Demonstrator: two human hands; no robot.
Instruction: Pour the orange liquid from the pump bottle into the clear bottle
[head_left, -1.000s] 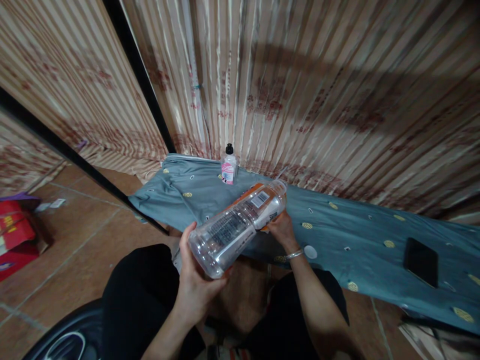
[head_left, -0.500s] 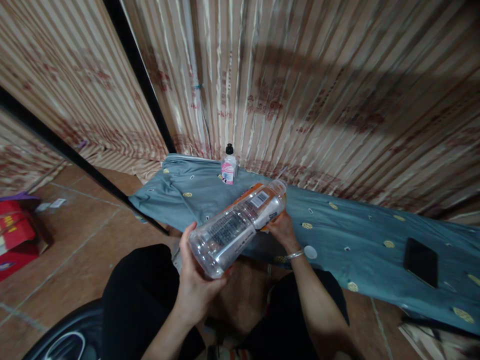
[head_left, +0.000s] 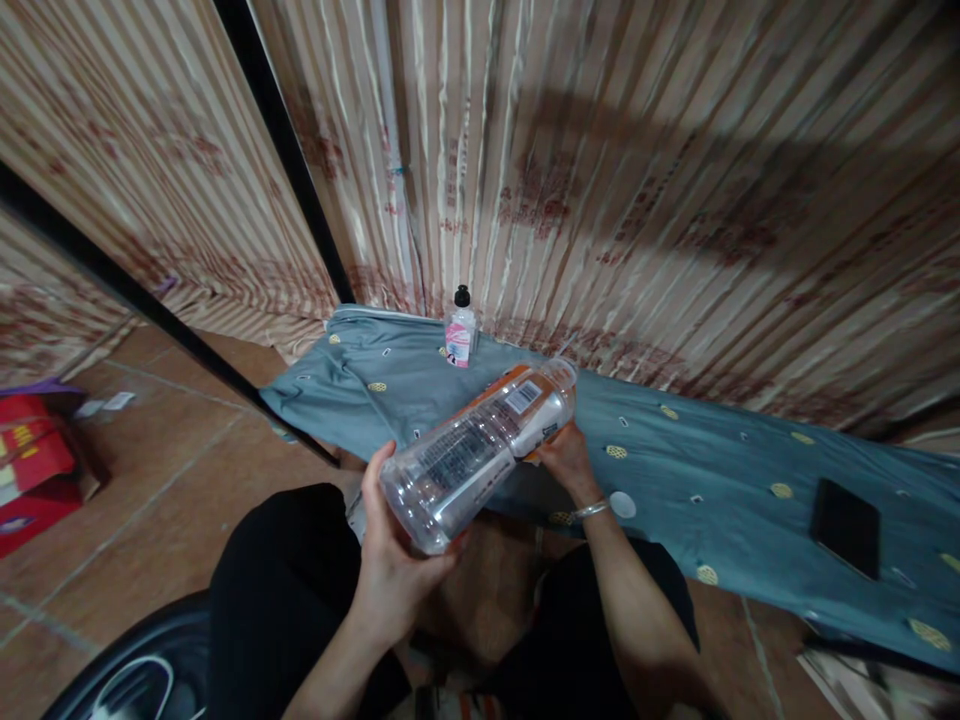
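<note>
1. Clear plastic bottle with orange-white label (head_left: 480,450): held over lap, long axis tilted, neck pointing up-right toward teal cloth (head_left: 712,470).
2. Left hand (head_left: 394,565): fingers wrapped around base.
3. Right hand (head_left: 566,460): fingers closed under neck end.

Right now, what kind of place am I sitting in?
Probably a room in a home, not a workshop: striped patterned curtains hang behind a low surface covered by a teal cloth, the floor is brown tile, and a phone lies on the cloth.

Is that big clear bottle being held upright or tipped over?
Tipped. The clear bottle lies nearly on its side, base in the left hand, neck end by the right hand.
</note>
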